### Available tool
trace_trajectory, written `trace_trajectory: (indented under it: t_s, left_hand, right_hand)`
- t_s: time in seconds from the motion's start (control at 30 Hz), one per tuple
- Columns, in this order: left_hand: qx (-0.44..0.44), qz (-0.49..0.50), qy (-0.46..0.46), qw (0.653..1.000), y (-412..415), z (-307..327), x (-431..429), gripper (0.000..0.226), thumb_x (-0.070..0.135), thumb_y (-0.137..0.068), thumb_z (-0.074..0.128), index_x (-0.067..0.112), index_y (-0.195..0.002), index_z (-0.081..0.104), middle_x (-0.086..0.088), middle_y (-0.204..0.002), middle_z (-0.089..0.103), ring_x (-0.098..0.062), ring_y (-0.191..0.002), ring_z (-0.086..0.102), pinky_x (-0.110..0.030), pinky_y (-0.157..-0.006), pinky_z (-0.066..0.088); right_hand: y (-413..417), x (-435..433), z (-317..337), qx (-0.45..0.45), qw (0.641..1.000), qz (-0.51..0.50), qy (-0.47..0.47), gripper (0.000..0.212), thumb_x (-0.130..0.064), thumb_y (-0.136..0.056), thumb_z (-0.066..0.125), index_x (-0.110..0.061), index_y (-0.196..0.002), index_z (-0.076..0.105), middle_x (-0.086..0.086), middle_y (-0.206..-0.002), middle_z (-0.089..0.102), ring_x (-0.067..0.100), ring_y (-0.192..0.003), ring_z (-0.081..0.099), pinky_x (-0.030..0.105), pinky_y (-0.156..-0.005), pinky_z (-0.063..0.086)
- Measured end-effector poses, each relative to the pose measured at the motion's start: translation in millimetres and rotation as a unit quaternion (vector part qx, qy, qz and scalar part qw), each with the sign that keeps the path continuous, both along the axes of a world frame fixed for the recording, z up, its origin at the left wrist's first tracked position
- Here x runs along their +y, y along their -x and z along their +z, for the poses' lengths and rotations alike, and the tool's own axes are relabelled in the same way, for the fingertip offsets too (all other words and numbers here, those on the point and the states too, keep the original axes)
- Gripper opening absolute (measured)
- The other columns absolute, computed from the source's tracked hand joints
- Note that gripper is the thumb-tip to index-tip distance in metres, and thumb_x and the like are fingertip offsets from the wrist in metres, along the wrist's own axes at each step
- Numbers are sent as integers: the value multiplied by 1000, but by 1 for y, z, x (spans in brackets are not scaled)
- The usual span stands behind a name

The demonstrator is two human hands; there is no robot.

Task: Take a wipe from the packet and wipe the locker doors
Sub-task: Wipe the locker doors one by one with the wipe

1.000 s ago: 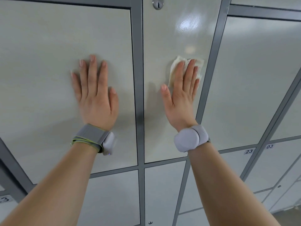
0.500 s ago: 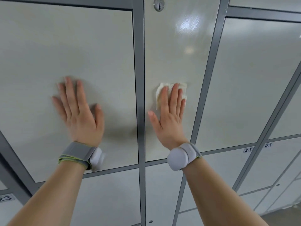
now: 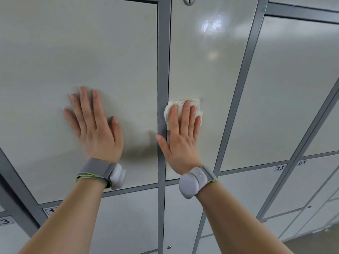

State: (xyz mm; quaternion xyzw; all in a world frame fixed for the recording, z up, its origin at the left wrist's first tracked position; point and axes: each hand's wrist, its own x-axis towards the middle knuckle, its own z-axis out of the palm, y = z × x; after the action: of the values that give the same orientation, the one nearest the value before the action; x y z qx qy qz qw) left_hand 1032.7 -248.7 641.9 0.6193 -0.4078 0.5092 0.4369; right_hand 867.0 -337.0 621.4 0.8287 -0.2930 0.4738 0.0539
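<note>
Grey-framed lockers fill the frame. Your right hand presses a white wipe flat with straight fingers on the middle locker door, at its left edge. Your left hand lies open and flat on the left locker door, holding nothing.

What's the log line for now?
phase: wipe | right hand: presses wipe on middle door | left hand: flat on left door
</note>
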Motion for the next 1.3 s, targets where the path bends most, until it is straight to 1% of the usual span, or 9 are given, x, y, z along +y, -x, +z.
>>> trace_trajectory:
  t_s: [0.13, 0.37, 0.57, 0.7, 0.77, 0.9, 1.03, 1.13, 1.3]
  left_hand:
    - [-13, 3, 2, 1000, -2, -1, 0, 54, 20, -95, 37, -6, -142, 29, -32, -146, 28, -45, -137, 17, -47, -116, 0]
    - [-25, -7, -6, 1000, -4, -2, 2, 53, 16, -94, 39, -5, -141, 30, -33, -144, 29, -44, -136, 15, -43, -117, -3]
    - [-24, -14, -5, 1000, -4, -4, 1, 54, 19, -94, 38, -6, -141, 31, -33, -144, 29, -46, -136, 17, -48, -116, 1]
    - [-26, -22, -11, 999, -4, -3, 3, 54, 20, -94, 37, -6, -141, 31, -33, -145, 28, -46, -136, 17, -50, -115, 2]
    - [-24, -24, -8, 999, -4, -5, 3, 54, 20, -94, 37, -5, -141, 31, -33, -145, 29, -45, -136, 18, -48, -116, 1]
    - [-23, -25, -13, 999, -4, -5, 5, 53, 19, -94, 37, -6, -141, 32, -32, -144, 29, -45, -136, 18, -47, -116, 0]
    - [-23, -25, -8, 999, -4, -2, 3, 54, 12, -90, 44, -5, -141, 32, -33, -144, 31, -45, -135, 18, -47, -116, 0]
    - [-23, -27, -12, 999, -3, -3, 4, 54, 14, -92, 43, -5, -141, 32, -33, -144, 30, -46, -135, 18, -48, -115, 1]
    - [-23, -34, -27, 999, -4, -4, 7, 56, 11, -90, 47, -6, -141, 32, -34, -144, 29, -47, -135, 19, -52, -114, 4]
  right_hand:
    - [2, 2, 3, -3, 1000, 6, -4, 72, -60, -95, 12, -12, -148, 6, 19, -155, -2, 30, -144, -10, 48, -116, -6]
    - [-7, 3, 64, -46, 999, 27, 2, 77, -59, -92, 13, -10, -150, 9, 20, -156, -4, 32, -143, -12, 45, -115, -12]
    - [-2, -2, 17, 17, 999, -2, 28, 72, -58, -95, 15, -10, -149, 9, 15, -156, -1, 33, -144, -8, 45, -116, -9]
    - [3, -1, -13, 52, 998, -15, 12, 69, -60, -94, 12, -18, -149, 5, 9, -155, -7, 24, -143, -20, 43, -115, -11]
    - [6, 1, -23, 61, 998, -10, 1, 69, -61, -94, 11, -20, -149, 5, 7, -155, -10, 24, -143, -19, 44, -115, -10]
    - [3, 8, 2, 16, 1000, -3, -7, 70, -58, -95, 15, -14, -150, 5, 15, -156, -7, 32, -144, -10, 44, -116, -8]
    - [-9, 9, 41, -43, 999, 10, -29, 74, -56, -94, 20, -10, -150, 4, 20, -156, -7, 34, -143, -13, 45, -116, -11]
    - [-13, 9, 25, -36, 999, -8, -15, 76, -58, -94, 17, -7, -149, 5, 21, -155, -4, 36, -143, -10, 50, -116, -8]
    - [-17, 10, -19, -14, 999, -47, -20, 75, -60, -94, 19, -8, -147, 5, 22, -153, 0, 37, -142, -6, 48, -115, -7]
